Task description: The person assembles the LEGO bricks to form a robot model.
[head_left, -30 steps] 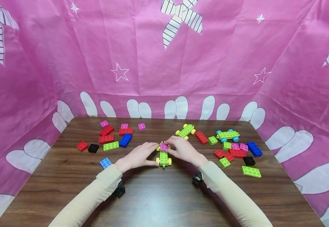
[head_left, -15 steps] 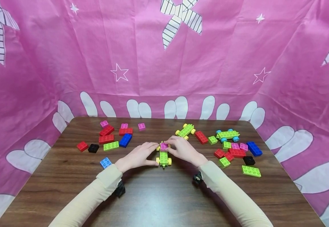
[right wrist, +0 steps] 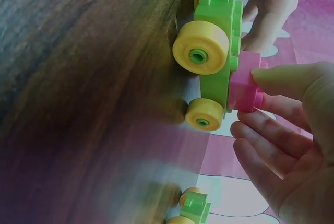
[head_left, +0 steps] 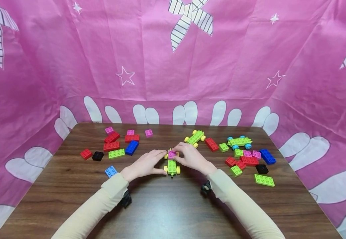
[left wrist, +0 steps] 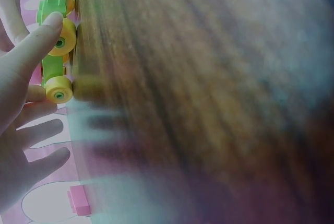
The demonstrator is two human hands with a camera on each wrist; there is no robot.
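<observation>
A green toy car base (head_left: 172, 167) with yellow wheels stands at mid-table, its length pointing away from me. On the studs of its far half sits a pink brick (right wrist: 244, 82). My right hand (head_left: 193, 158) pinches this brick, thumb on its near side, while the other fingers spread beyond it. From the left, my left hand (head_left: 144, 164) holds the base between thumb and index finger at the wheels. The left wrist view has the thumb over the larger yellow wheel (left wrist: 61, 40) and the remaining fingers stretched out. Part of the far wheels is covered by fingers.
Left on the table (head_left: 149, 212) lie red, pink, blue, black and green bricks, with a light blue brick (head_left: 111, 171) beside my left sleeve. Behind my right hand stands another yellow-wheeled base (head_left: 195, 137). A blue-wheeled base (head_left: 240, 142) and several bricks lie at right.
My right hand and wrist have shifted very slightly left, still pinching the pink brick. The left hand and the car base look unmoved.
</observation>
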